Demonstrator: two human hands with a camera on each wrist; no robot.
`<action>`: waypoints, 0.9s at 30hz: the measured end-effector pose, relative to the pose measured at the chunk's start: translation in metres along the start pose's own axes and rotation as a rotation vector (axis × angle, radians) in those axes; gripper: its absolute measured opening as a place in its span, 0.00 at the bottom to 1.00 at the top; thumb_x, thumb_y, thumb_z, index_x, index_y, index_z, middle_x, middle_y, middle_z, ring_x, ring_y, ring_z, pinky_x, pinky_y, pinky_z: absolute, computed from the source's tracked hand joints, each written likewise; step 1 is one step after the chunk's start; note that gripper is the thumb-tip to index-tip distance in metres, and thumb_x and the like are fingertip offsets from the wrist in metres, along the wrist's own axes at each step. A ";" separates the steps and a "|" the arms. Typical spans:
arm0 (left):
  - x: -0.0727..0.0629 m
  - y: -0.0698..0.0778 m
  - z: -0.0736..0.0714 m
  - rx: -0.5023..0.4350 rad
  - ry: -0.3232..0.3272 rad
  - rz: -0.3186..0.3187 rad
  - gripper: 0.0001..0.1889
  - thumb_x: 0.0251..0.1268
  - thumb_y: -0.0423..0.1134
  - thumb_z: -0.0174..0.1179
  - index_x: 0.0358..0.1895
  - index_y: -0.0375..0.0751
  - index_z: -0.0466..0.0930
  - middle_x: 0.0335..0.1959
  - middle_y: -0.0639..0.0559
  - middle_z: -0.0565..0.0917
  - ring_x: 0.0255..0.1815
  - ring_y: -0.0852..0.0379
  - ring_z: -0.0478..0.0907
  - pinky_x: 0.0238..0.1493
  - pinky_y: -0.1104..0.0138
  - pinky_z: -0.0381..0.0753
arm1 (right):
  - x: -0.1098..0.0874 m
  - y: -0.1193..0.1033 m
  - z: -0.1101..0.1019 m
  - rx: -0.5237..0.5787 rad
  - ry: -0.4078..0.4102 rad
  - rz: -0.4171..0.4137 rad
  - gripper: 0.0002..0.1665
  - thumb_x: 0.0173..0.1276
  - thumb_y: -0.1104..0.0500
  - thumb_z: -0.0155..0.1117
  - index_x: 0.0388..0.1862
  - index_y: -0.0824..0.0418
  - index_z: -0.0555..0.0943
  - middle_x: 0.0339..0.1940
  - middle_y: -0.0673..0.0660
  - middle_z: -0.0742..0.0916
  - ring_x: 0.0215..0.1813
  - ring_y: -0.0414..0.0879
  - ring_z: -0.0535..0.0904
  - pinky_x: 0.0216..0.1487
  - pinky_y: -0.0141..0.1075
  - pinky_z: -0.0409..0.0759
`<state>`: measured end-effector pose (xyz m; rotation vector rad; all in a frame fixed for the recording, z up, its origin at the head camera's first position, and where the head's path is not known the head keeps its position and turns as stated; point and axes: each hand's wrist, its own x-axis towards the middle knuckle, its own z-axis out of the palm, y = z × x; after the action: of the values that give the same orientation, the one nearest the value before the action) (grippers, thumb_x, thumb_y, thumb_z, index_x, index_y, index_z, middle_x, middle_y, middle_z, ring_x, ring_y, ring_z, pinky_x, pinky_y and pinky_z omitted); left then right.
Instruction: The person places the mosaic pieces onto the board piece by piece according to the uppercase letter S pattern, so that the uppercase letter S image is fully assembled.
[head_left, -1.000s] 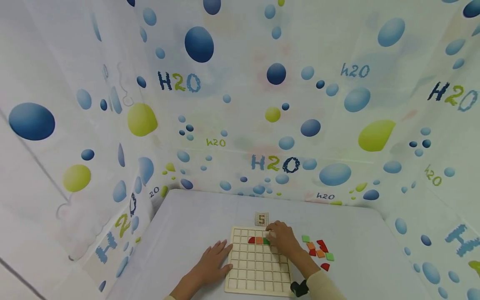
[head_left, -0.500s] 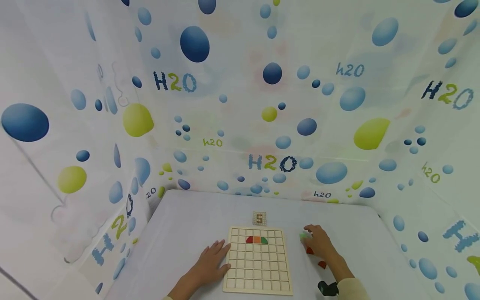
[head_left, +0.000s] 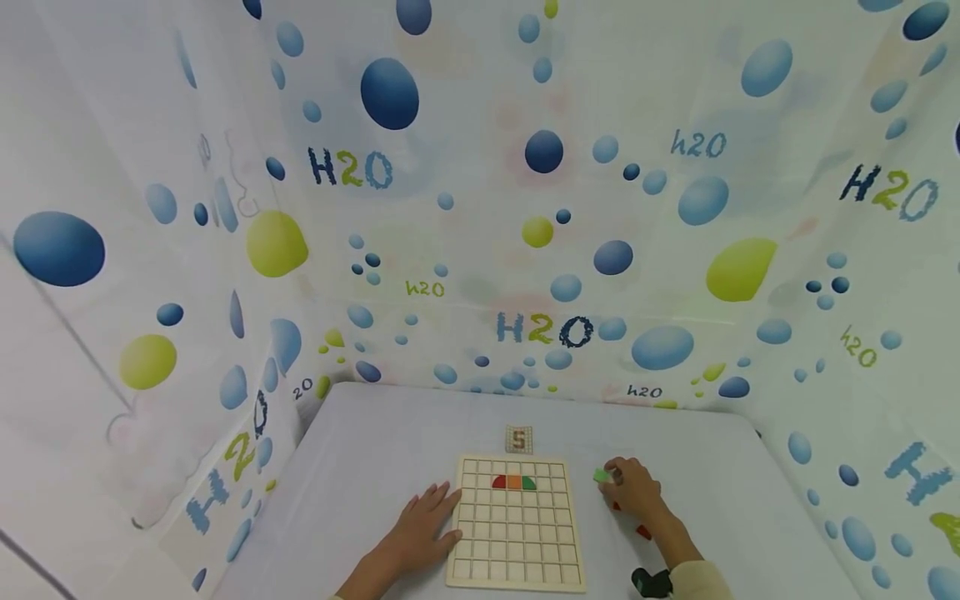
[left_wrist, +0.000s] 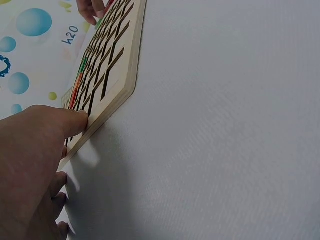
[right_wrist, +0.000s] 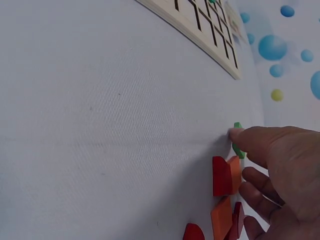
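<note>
My right hand is at the green tile, right of the board, its thumb touching the tile; the far side is hidden, so I can't tell whether the pinch has closed. My left hand grasps nothing: its fingers lie extended by the left edge of the grid board, thumb resting on the rim. Light pressure there should be enough to steady it. For a clean pick-up, I'd want thumb and finger on opposite edges of the tile and a straight lift, because a red tile and an orange tile lie just beside it and a sideways drag could knock them. On the board, a red piece, an orange square and a green piece sit side by side, and beyond its far edge lies a small patterned card.
</note>
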<state>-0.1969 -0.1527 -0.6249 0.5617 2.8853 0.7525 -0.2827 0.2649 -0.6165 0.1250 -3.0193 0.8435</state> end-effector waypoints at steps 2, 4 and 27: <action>0.000 0.000 0.000 0.001 -0.001 -0.007 0.35 0.75 0.52 0.62 0.79 0.39 0.68 0.81 0.34 0.66 0.82 0.30 0.60 0.77 0.30 0.57 | 0.000 -0.002 0.002 0.003 0.003 0.006 0.16 0.67 0.57 0.76 0.50 0.61 0.84 0.41 0.56 0.83 0.44 0.51 0.79 0.42 0.56 0.75; 0.000 0.000 0.001 0.005 -0.002 -0.011 0.36 0.75 0.53 0.62 0.79 0.39 0.68 0.81 0.35 0.66 0.82 0.30 0.60 0.77 0.31 0.58 | 0.001 -0.005 0.004 -0.002 0.012 -0.007 0.15 0.68 0.57 0.75 0.49 0.61 0.84 0.41 0.56 0.83 0.43 0.51 0.79 0.42 0.56 0.74; 0.001 0.004 0.000 0.012 -0.006 -0.008 0.36 0.76 0.53 0.60 0.79 0.39 0.68 0.81 0.34 0.66 0.82 0.30 0.60 0.77 0.30 0.59 | 0.008 -0.017 0.013 0.069 0.063 -0.071 0.10 0.68 0.65 0.71 0.46 0.66 0.85 0.43 0.60 0.85 0.45 0.54 0.81 0.46 0.56 0.78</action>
<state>-0.1963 -0.1495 -0.6233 0.5523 2.8868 0.7322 -0.2889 0.2428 -0.6187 0.2004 -2.9095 0.9272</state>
